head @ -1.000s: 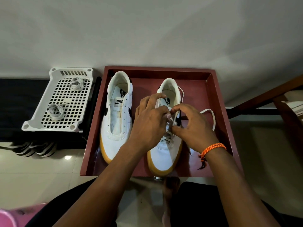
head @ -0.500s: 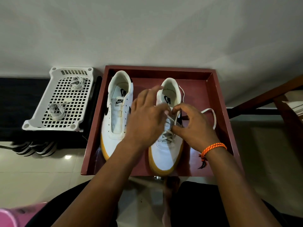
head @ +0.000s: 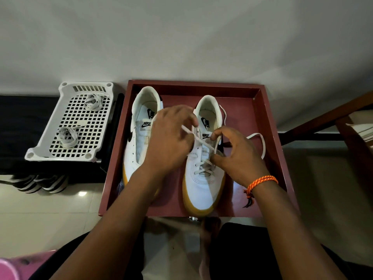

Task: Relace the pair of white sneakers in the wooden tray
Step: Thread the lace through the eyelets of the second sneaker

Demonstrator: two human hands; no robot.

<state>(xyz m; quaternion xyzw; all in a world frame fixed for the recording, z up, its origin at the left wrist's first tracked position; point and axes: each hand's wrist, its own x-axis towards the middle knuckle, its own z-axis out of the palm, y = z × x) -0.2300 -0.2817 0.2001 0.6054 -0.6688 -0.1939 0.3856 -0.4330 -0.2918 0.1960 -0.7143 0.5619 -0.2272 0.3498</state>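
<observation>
Two white sneakers with gum soles stand side by side in the wooden tray (head: 270, 150). The left sneaker (head: 137, 142) has no lace. The right sneaker (head: 201, 184) is laced across its lower eyelets. My left hand (head: 169, 140) pinches one end of the white lace (head: 198, 138) and draws it up to the left over the tongue. My right hand (head: 236, 156) rests on the shoe's right side, its fingers curled on the lace at an eyelet. The lace's other end loops loose to the right in the tray.
A white perforated plastic rack (head: 74, 126) stands left of the tray with two coiled laces (head: 67, 136) on it. Dark striped shoes (head: 40, 183) sit beneath it. A wooden frame (head: 327, 122) runs at the right. A white wall is behind.
My left hand has moved left and up, pulling the lace end out taut across the tongue. My right hand has opened slightly and stays at the shoe's right side.
</observation>
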